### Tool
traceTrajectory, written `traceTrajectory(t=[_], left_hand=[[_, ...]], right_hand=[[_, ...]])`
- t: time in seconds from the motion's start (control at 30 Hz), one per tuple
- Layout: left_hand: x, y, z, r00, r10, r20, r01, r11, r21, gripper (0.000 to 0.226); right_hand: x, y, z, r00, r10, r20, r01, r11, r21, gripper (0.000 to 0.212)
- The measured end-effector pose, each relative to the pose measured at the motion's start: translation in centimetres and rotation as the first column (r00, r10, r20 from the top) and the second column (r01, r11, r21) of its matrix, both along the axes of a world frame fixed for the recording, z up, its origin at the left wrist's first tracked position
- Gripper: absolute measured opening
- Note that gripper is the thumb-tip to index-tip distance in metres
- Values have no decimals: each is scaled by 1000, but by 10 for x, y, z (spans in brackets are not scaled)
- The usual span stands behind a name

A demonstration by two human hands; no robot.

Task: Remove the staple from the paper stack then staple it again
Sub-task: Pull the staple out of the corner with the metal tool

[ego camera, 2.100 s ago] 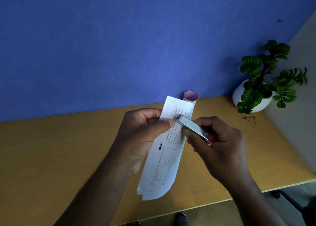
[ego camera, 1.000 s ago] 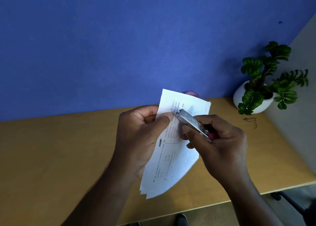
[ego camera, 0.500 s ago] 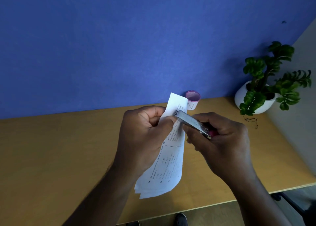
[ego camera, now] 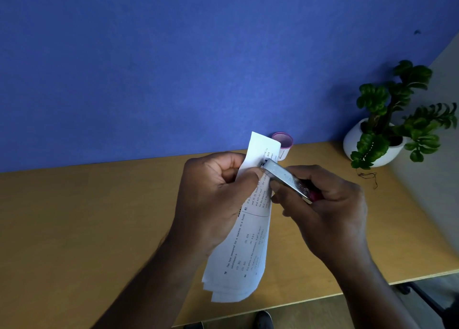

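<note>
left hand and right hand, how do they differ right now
The left hand pinches the paper stack near its top edge; the right hand grips the metal stapler. The left hand's thumb lies on the printed face, while the right hand's fingers wrap the stapler's rear, its tip at the paper by that thumb. Both hands are held over the wooden table.
</note>
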State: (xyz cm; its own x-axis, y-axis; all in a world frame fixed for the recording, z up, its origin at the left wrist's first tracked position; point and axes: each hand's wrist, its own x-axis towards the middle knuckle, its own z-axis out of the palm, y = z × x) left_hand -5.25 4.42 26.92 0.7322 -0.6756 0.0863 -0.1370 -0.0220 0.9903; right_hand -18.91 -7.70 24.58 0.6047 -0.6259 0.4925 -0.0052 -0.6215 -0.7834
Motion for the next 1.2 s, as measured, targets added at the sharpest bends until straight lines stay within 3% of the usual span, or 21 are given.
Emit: traceTrajectory(t=[0.4,0.87,1.2], left_hand=[[1,-1,-2,986,10,-164,-19,998,-57,19],[-6,1,-5,999,48,23,-49,999,12,23],[-12,2,-3,998,68,3,-68,998,-18,18]], right_hand=[[0,2,-1,997,24,73,-32,993,114,15],[0,7,5,997,-67,-31,67,998,2,12],[1,11,7,999,-53,12,53,998,-15,15]])
